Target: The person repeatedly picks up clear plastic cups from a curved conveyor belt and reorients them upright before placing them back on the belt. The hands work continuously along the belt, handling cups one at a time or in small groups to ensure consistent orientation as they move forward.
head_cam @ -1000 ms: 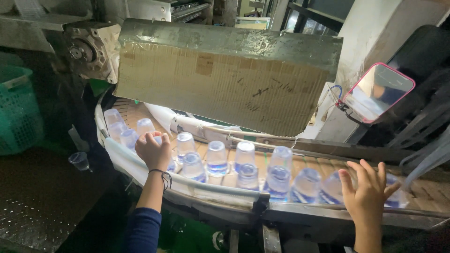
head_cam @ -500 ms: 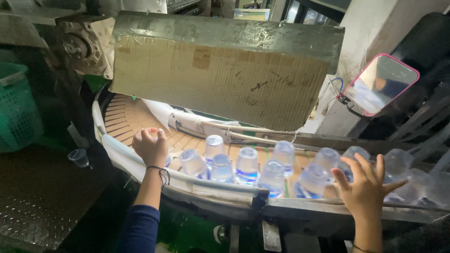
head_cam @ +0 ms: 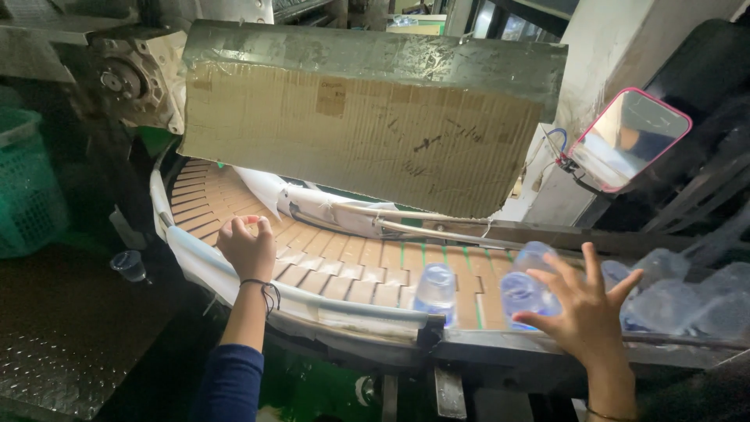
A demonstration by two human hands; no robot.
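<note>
My left hand (head_cam: 248, 246) rests curled on the near rail of a curved slat conveyor (head_cam: 328, 270), holding nothing. A clear plastic cup of water (head_cam: 436, 291) stands alone on the belt at the middle. My right hand (head_cam: 582, 309) is spread open with its fingertips against another water cup (head_cam: 522, 285). More clear cups (head_cam: 672, 293) crowd the belt to the right, blurred.
A large brown cardboard sheet (head_cam: 367, 129) hangs over the belt's far side, lit from behind. A pink-framed mirror (head_cam: 629, 141) is fixed at the upper right. A green crate (head_cam: 27, 187) stands at the left, a small cup (head_cam: 129, 266) on the floor plate.
The row of cups has travelled right along the belt, leaving the left curve bare. My right hand moved onto a cup; my left hand stayed on the rail.
</note>
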